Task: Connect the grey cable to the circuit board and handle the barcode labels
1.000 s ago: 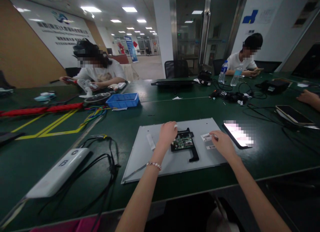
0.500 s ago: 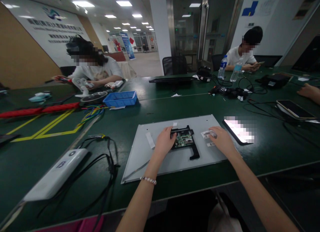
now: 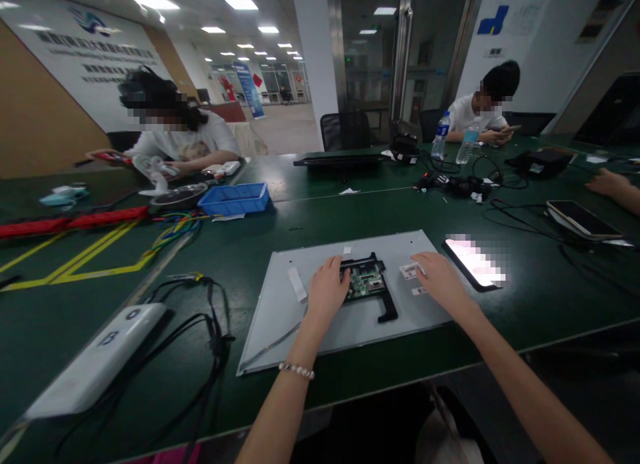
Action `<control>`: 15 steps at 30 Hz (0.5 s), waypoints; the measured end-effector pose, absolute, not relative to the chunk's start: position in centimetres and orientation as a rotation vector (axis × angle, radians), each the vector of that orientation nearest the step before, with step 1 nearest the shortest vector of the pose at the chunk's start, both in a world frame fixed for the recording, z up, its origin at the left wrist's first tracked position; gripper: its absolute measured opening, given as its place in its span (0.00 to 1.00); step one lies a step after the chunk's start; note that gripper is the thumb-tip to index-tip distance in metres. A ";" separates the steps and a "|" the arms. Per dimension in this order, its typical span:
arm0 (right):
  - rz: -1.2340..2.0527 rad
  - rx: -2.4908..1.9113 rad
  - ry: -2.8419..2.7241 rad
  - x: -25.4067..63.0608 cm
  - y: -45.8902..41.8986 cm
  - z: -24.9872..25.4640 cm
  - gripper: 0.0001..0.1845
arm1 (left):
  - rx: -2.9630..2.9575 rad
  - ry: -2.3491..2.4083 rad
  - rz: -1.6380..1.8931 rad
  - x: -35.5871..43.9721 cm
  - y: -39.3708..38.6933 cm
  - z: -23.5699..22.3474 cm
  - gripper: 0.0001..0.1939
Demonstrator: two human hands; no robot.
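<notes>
A flat light-grey panel (image 3: pixel 280 337) lies on the green table before me, with a black plastic bracket (image 3: pixel 388 307) and a green circuit board (image 3: pixel 367 282) on its middle. My left hand (image 3: pixel 327 287) is closed over the left edge of the bracket, thumb beside the board. Its fingertips are partly hidden. My right hand (image 3: pixel 440 281) rests at the panel's right part, fingers bent but apart, next to a printed label (image 3: pixel 409 272). I see nothing held in it. A white strip (image 3: pixel 297 284) lies left of my left hand, and a thin cable (image 3: pixel 273 346) runs to the panel's near-left corner.
A lit phone (image 3: pixel 473 263) lies right of the panel. To the left are a white power bank (image 3: pixel 95 364) and black cables (image 3: pixel 215 331). Farther back stand a blue basket (image 3: pixel 234 201) and bottles (image 3: pixel 440 137). Other people sit around the table.
The view has shifted slightly, moving the surroundings a little left. My left hand stays on the bracket. My right hand remains by the label with its fingers only slightly moved.
</notes>
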State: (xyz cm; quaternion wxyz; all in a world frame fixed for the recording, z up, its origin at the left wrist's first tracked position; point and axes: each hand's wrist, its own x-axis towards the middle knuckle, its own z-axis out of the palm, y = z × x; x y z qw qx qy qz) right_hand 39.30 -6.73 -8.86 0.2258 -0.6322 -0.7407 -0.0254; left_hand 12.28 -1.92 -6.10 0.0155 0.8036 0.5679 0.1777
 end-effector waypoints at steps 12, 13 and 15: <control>0.017 -1.396 -2.409 30.9 0.3 -3.4 0.15 | 2.442 1.836 0.520 12.3 -1.8 -6.2 0.15; 0.024 -1.397 -2.444 30.1 1.1 -3.3 0.15 | 2.437 1.840 0.507 12.3 -1.8 -6.2 0.15; 0.008 -1.406 -2.518 28.8 2.3 -3.3 0.15 | 2.437 1.837 0.504 12.2 -1.9 -6.1 0.15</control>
